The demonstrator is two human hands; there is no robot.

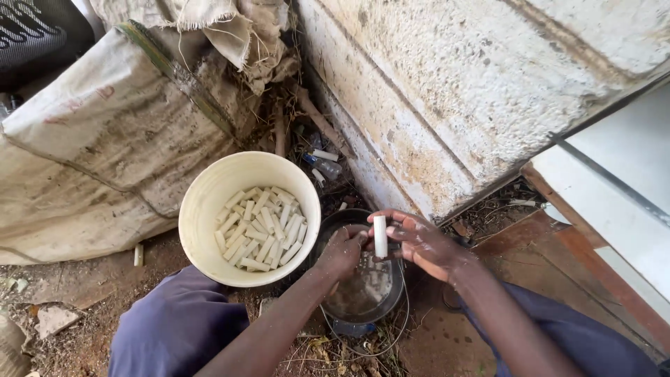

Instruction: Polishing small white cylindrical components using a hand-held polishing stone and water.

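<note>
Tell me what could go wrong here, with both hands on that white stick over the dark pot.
1. The right hand and left hand look wet, so the white stick could slip and drop into the dark pot of water below.
2. The cream bucket of cut sticks sits close beside the left forearm on uneven dirt; a nudge might tip it.
3. The pot rests among twigs and litter, so debris could get into the water.

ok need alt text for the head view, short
Seen from above, a person's left hand and right hand hold a white stick upright over a dark bowl of water. Beside it, a cream bucket holds many similar sticks.
</note>
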